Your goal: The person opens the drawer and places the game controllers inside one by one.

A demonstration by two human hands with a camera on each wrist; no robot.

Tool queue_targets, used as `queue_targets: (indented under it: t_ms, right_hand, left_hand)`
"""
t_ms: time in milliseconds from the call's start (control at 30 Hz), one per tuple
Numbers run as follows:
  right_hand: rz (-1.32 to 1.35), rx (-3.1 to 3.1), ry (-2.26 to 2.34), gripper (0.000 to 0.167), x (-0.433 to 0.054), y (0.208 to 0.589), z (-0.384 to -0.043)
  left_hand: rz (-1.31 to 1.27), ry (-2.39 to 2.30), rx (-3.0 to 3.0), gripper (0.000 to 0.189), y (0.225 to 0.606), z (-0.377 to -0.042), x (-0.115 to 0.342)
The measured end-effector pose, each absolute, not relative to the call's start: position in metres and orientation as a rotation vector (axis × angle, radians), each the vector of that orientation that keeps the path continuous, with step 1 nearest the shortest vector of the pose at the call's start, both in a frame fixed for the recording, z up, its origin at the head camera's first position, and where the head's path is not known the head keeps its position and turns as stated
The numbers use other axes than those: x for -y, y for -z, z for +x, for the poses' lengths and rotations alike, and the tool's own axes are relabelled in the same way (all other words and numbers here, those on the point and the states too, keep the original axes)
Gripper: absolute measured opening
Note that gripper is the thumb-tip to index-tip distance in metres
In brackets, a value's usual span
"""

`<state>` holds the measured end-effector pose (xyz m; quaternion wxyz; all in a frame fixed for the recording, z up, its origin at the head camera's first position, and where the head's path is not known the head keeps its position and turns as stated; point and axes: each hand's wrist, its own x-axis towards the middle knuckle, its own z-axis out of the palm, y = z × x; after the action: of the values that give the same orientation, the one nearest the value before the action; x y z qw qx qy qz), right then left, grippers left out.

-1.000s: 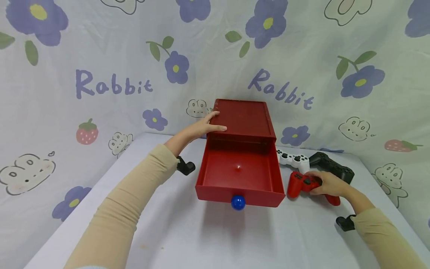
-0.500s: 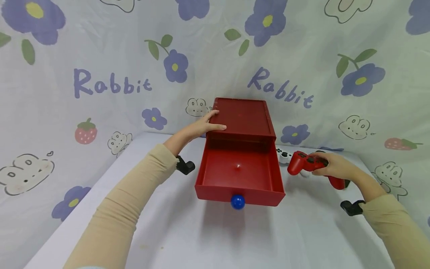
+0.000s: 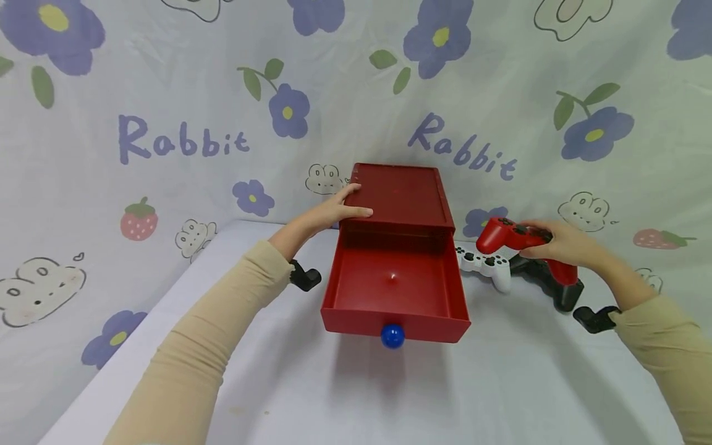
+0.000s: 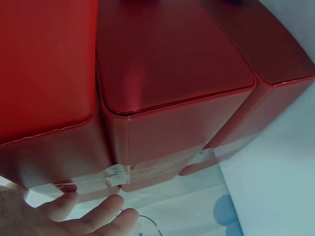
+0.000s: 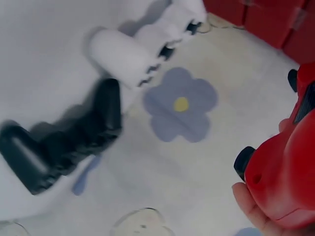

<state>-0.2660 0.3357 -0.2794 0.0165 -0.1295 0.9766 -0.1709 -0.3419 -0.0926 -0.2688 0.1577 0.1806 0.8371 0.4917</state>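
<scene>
My right hand (image 3: 567, 247) grips a red game controller (image 3: 503, 235) by its middle, up off the table above the white controller (image 3: 484, 264) and black controller (image 3: 542, 278). The right wrist view has the red controller (image 5: 285, 172) close up at its right edge. My left hand (image 3: 328, 213) rests on the left top edge of a red drawer cabinet (image 3: 403, 198), thumb extended over the top. Its fingers (image 4: 106, 211) reach loosely past the cabinet in the left wrist view. The cabinet's top drawer (image 3: 384, 293), with a blue knob (image 3: 392, 336), is pulled out and holds nothing.
The white-covered table (image 3: 267, 364) meets a cloth backdrop (image 3: 194, 80) printed with flowers and rabbits. Both loose controllers lie just right of the drawer. The drawer juts out toward me above the tabletop.
My right hand has lifted the red controller from the table, moving it up and slightly away, over the other two controllers. The left hand keeps its place on the cabinet.
</scene>
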Motion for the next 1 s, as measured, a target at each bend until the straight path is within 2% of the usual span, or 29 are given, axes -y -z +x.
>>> queue_targets:
  t_ms: [467,1000]
  right_hand:
    - [-0.385,-3.143,0.528,0.062,-0.306,0.216,-0.259]
    - [-0.451,-3.147,0.527,0.065,-0.27,0.181,-0.247]
  left_hand:
    - [0.513,-1.413,-2.38,0.077,0.268,-0.341,0.093]
    - [0.505,-1.408,-2.375,0.077,0.267,-0.339,0.094]
